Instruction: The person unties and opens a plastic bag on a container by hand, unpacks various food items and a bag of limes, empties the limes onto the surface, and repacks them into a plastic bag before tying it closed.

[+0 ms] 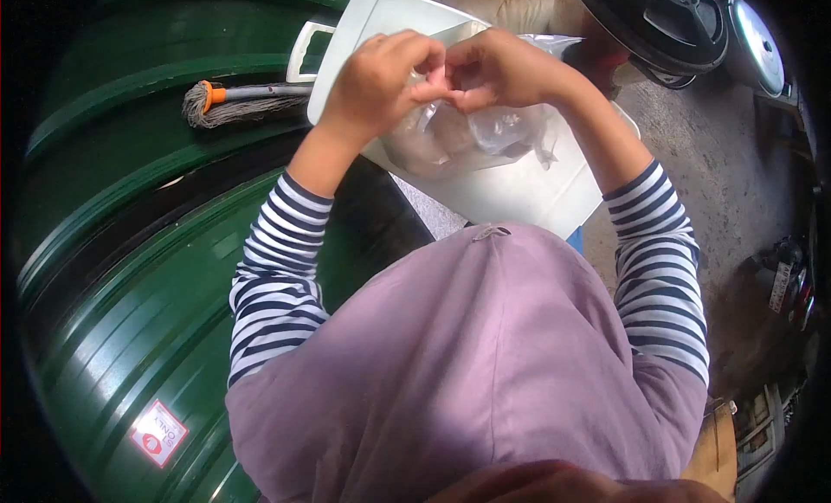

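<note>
A clear plastic bag [443, 148], with pale contents I cannot make out, rests on the white lid [528, 191] of what looks like a cooler box. Over its top, my left hand [379, 80] and my right hand [502, 68] meet with fingertips pinched together. Both seem to grip the gathered mouth of the bag, though the fingers cover most of that part. Crumpled film shows below my right hand, and another bit sticks out behind it.
At left, a mop [251, 96] lies beside the box's white handle [303, 53], against ribbed green metal panels [130, 269]. A black round lid [662, 22] and a silver pot [755, 44] stand at upper right, above the concrete floor [684, 148].
</note>
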The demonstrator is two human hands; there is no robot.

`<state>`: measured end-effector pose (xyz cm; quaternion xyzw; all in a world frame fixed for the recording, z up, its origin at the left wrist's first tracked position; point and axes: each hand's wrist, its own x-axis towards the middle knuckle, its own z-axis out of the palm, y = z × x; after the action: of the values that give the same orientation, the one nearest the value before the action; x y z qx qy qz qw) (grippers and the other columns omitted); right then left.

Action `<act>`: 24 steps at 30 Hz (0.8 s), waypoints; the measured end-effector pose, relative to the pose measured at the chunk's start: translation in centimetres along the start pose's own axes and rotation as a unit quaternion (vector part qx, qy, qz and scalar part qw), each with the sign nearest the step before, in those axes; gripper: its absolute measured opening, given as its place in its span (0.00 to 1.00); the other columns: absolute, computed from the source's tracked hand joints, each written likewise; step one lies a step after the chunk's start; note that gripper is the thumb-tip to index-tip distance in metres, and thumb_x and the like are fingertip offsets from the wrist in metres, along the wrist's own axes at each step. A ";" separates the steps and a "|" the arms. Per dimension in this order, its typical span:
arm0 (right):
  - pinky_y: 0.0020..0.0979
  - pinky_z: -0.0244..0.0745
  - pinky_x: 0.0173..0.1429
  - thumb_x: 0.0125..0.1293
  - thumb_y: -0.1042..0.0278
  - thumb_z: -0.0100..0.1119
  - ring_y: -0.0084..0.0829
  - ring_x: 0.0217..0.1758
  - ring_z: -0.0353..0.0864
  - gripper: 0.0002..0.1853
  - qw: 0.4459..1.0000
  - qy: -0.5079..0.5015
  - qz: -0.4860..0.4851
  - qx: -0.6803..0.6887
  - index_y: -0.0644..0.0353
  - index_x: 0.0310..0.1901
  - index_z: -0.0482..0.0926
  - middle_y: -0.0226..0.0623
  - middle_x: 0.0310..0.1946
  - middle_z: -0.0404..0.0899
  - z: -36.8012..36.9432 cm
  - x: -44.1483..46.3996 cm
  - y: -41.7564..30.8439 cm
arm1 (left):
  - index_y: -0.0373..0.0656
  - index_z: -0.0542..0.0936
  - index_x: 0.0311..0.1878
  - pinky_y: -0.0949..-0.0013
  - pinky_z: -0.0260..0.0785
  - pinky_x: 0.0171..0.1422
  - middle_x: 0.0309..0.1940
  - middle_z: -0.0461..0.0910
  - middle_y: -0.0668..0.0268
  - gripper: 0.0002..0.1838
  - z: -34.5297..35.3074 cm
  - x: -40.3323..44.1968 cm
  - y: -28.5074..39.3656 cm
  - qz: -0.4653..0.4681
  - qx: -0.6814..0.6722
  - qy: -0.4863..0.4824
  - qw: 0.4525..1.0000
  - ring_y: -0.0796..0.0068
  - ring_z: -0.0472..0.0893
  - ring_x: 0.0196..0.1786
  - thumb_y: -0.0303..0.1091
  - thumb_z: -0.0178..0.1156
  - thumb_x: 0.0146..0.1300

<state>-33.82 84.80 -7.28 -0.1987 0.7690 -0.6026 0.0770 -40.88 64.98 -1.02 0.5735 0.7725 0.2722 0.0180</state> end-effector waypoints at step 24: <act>0.28 0.72 0.38 0.57 0.68 0.71 0.28 0.32 0.76 0.11 0.984 0.162 -0.072 -0.006 0.60 0.38 0.81 0.33 0.30 0.79 2.6 -2.1 0.4 | 0.52 0.86 0.31 0.69 0.63 0.47 0.31 0.85 0.77 0.06 -1.8 -0.9 1.0 -0.052 0.024 -0.066 0.996 0.73 0.79 0.40 0.38 0.72 0.51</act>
<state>-31.07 83.36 -8.59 -0.1536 0.7589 -0.6259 -0.0932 -40.29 63.67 0.67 0.5493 0.8048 0.2136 0.0696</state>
